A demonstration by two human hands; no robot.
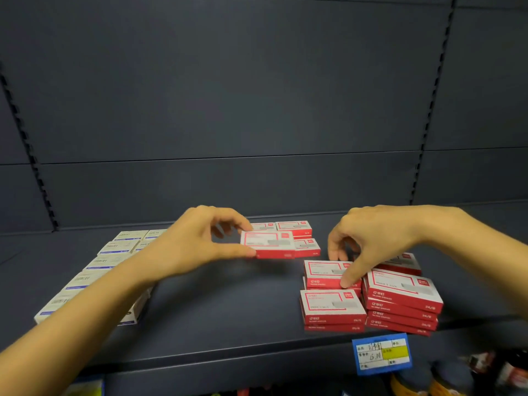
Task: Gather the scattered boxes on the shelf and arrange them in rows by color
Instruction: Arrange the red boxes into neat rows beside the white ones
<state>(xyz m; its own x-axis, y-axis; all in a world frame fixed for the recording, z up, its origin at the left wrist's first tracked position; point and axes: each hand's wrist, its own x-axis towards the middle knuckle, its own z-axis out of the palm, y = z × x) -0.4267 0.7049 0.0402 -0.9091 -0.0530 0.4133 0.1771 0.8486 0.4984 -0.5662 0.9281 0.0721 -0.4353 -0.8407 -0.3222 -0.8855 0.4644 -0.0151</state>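
The thumb and forefinger (243, 250) of the left hand (197, 244) pinch the short end of a flat red-and-white cardboard box (268, 243), up and well to the left of the blue price label (381, 354); a faint shadow beneath suggests the box is clear of the dark grey metal shelf (228, 310), and an end grip of this kind leaves its long sides free to slide in beside its neighbours; the back red boxes (294, 228) lie just behind it, farther from the label, likely the row it is meant for

The right hand (380, 238), above the label, curls thumb (347, 281) and fingers across the top box of the low red pile (328, 274), gripping its near and far edges, apparently to lift or square it; the front red pile (331, 307) sits between that one and the label; the tall red stack (400, 301) stands straight above the label, slightly fanned, so it may need truing

The white-and-blue boxes (114, 250) run in rows far left of the label, partly hidden by the left forearm; colours already look separated, and the reds remain to be lined up
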